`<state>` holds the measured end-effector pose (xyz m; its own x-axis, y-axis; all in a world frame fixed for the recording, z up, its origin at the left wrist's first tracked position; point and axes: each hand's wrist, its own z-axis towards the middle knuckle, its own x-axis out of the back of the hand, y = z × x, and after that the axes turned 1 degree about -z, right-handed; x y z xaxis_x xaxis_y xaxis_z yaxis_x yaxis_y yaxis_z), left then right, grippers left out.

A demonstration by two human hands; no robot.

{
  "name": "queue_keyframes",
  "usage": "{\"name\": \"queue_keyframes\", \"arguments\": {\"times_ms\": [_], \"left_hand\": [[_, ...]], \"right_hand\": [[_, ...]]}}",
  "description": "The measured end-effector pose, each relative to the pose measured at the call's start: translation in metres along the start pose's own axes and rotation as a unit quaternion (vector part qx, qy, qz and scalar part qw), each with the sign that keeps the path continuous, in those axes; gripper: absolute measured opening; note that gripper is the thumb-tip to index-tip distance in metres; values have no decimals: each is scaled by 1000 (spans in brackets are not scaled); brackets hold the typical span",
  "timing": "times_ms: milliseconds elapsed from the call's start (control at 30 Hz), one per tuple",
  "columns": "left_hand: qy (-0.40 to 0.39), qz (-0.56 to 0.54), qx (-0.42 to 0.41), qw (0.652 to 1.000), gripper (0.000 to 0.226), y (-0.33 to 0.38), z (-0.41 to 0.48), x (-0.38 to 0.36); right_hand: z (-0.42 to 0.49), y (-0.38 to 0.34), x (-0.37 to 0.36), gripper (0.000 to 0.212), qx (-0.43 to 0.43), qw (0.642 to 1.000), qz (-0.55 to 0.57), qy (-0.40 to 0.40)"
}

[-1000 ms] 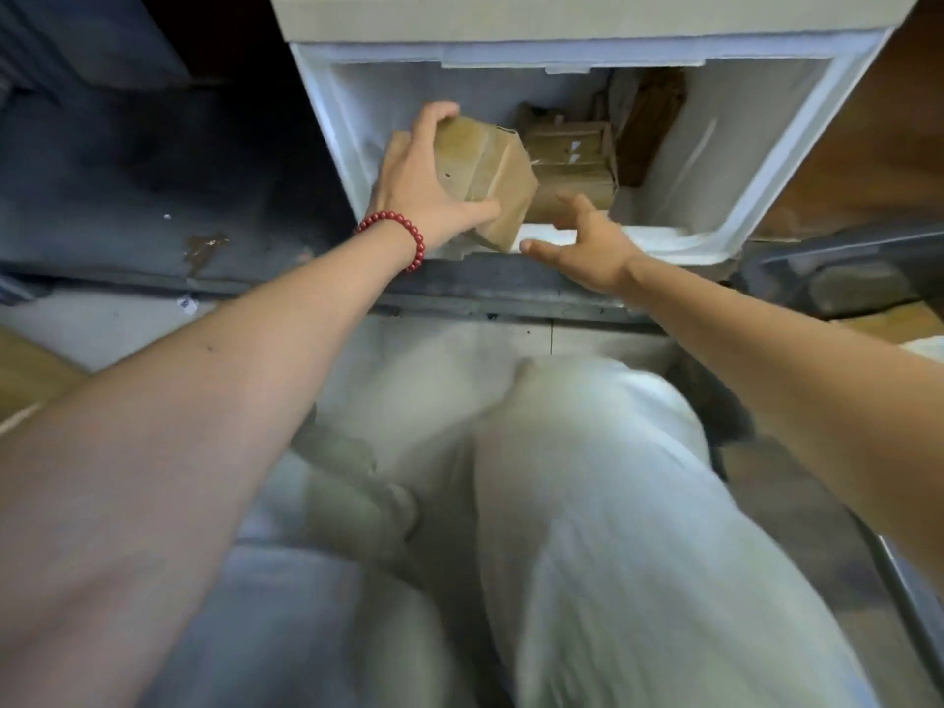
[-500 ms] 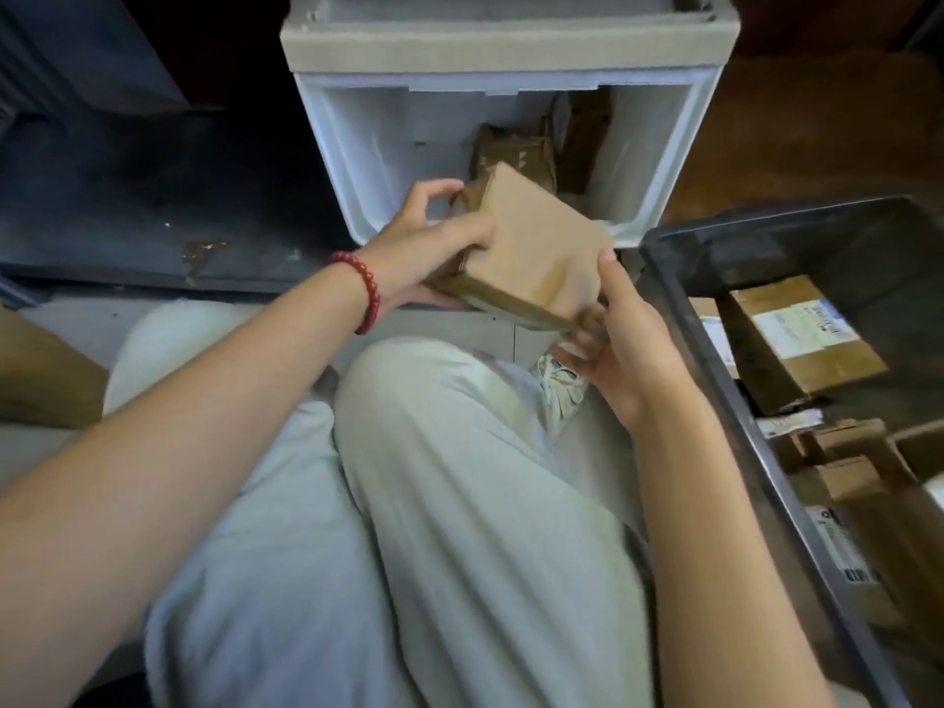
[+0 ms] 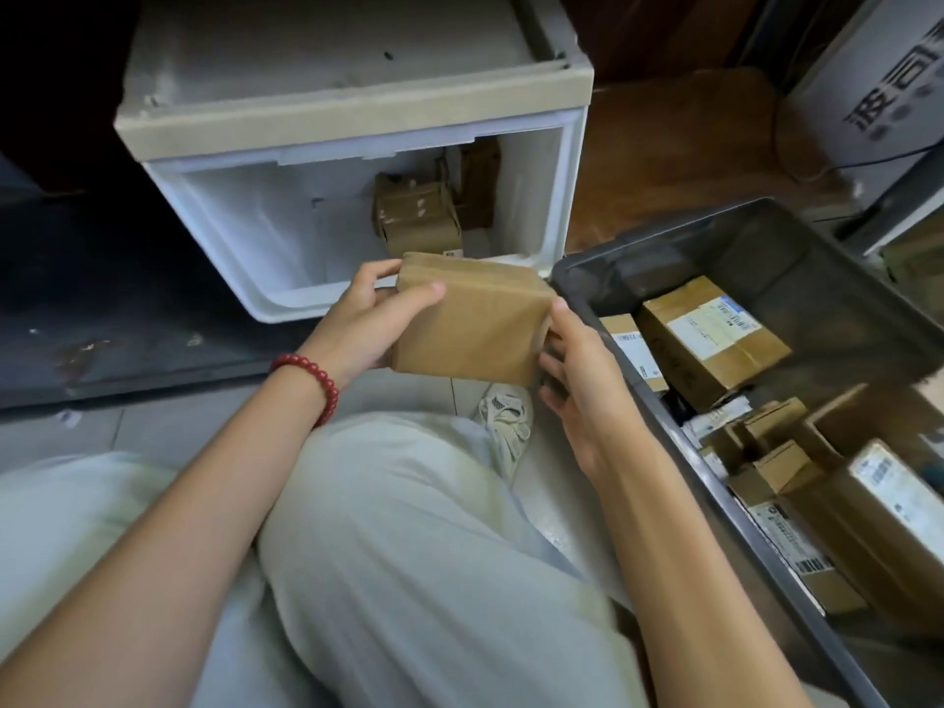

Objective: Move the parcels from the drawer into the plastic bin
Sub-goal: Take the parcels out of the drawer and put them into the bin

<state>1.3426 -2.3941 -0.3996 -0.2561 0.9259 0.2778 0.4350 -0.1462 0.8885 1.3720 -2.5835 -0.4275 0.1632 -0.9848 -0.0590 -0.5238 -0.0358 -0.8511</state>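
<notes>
A brown cardboard parcel (image 3: 472, 319) is held in the air between the white drawer (image 3: 265, 298) and the dark plastic bin (image 3: 659, 247). My left hand (image 3: 368, 324), with a red bead bracelet at the wrist, grips the parcel's left end. My right hand (image 3: 577, 370) grips its right end, close to the bin's near-left rim. Two more brown parcels (image 3: 416, 219) lie at the back right of the drawer. Several labelled parcels (image 3: 710, 339) lie inside the bin.
My bent legs in pale trousers (image 3: 398, 544) and a white shoe (image 3: 503, 426) fill the floor below the hands. A dark metal surface (image 3: 102, 309) lies left of the drawer. A wooden floor (image 3: 679, 145) and a white carton (image 3: 878, 79) with a cable are at the back right.
The parcel came out of the drawer in my left hand, my right hand took its other end, and both carried it right toward the bin. The view has swung right.
</notes>
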Motion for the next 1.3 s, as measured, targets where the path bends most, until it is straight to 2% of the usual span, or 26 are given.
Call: {"name": "queue_keyframes", "arguments": {"times_ms": [67, 167, 333, 400, 500, 700, 867, 967, 1067, 1200, 1233, 1300], "left_hand": [[-2, 28, -2, 1000, 44, 2, 2, -1], [9, 66, -7, 998, 46, 3, 6, -4], [-9, 119, -23, 993, 72, 7, 10, -7], [-41, 136, -23, 990, 64, 7, 11, -9], [-62, 120, -15, 991, 43, 5, 12, -10], [-31, 107, -31, 993, 52, 2, 15, -12], [-23, 183, -79, 980, 67, 5, 14, -14], [-54, 192, -97, 975, 59, 14, 11, -21], [-48, 178, -138, 973, 51, 27, 12, -32], [-52, 191, -182, 963, 60, 55, 18, -65], [-59, 195, -194, 960, 61, 64, 19, -78], [-68, 214, -221, 949, 63, 76, 22, -105]], "right_hand": [[3, 2, 2, 43, 5, 1000, 3, -17], [4, 5, 2, 51, -1, 1000, -4, -26], [6, 2, 6, 40, -2, 999, 34, -22], [6, 1, 9, 38, 5, 999, 40, -19], [9, 3, 10, 48, 10, 999, 39, -10], [11, 4, 13, 44, 25, 995, 91, -15], [12, 5, 17, 52, 65, 993, 98, -5], [10, 3, 22, 43, 104, 992, 77, -8], [10, 2, 28, 39, 133, 985, 108, 19], [11, -2, 45, 22, 175, 970, 158, 53], [11, -3, 51, 23, 184, 966, 169, 67], [13, -4, 66, 38, 183, 959, 193, 100]]}}
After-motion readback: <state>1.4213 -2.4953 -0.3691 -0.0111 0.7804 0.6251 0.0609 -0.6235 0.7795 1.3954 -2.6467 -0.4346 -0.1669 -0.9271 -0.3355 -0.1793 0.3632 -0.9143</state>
